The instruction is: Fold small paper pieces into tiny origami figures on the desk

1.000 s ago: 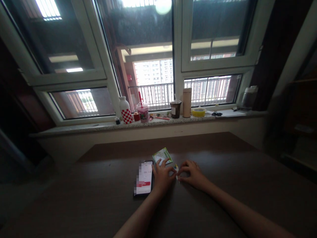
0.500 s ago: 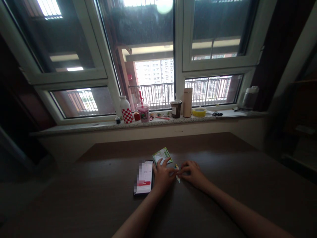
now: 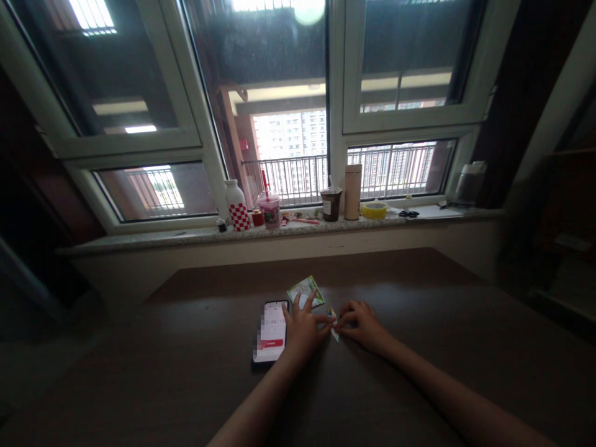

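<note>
A small, narrow, pale piece of paper [image 3: 335, 335] with a coloured upper end lies between my hands on the dark table. My left hand [image 3: 305, 329] pinches its left edge with thumb and index finger, the other fingers spread. From the other side, my right hand [image 3: 365, 324] presses its fingertips on the same piece, fingers curled. Just beyond my left fingers is a flat green-and-white packet [image 3: 302, 287], partly covered by them. A phone [image 3: 272, 335] with a lit screen rests left of my left hand, close to its fingers.
The brown table [image 3: 186, 323] reaches toward a stone windowsill [image 3: 200, 234]. On the sill stand a checkered bottle [image 3: 239, 208], a pink cup with a straw [image 3: 270, 211], a dark drink cup [image 3: 331, 205], a tan flask [image 3: 352, 192], yellow tape [image 3: 374, 211] and scissors [image 3: 408, 213].
The spread fingers of my left hand have lifted and shifted slightly to the left, over the phone's edge. Both hands keep their place at the paper piece.
</note>
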The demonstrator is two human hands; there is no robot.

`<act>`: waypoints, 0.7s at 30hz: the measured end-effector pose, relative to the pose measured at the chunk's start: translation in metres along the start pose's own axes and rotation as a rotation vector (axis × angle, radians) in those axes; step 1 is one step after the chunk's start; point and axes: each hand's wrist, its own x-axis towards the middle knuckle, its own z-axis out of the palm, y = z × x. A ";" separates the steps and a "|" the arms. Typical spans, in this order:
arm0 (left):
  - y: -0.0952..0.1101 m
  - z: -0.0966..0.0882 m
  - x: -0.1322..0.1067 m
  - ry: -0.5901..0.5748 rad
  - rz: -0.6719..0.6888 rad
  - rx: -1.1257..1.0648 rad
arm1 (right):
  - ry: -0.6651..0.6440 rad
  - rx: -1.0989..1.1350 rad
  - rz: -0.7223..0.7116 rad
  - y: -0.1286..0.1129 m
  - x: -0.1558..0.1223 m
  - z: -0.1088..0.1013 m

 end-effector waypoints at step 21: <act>-0.002 -0.001 0.001 -0.065 0.003 -0.007 | 0.028 -0.014 0.005 0.000 -0.001 -0.003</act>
